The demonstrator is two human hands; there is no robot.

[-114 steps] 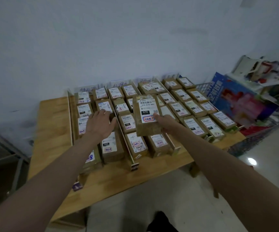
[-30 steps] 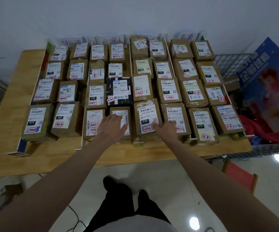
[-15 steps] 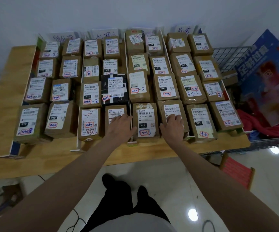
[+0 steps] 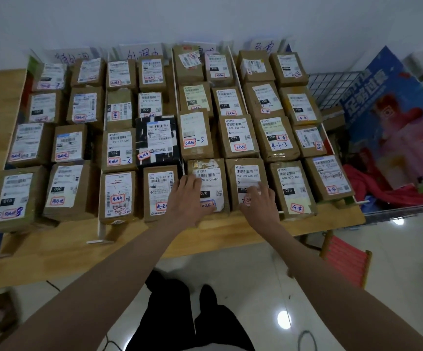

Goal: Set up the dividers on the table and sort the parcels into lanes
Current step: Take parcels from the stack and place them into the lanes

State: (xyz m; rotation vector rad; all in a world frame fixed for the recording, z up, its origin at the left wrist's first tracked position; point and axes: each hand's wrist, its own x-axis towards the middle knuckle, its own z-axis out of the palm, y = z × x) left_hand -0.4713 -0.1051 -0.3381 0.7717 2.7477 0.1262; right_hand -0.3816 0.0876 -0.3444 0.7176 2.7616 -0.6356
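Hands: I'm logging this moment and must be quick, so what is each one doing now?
Left hand: open, fingers resting flat on the 070 parcel.
Right hand: open, fingers resting on the 150 parcel.

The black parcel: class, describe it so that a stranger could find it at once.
Start at the wooden table covered in rows of parcels. In the second lane from the left, second row from the front edge, lies the black parcel. It alone is black; every neighbour is brown cardboard.
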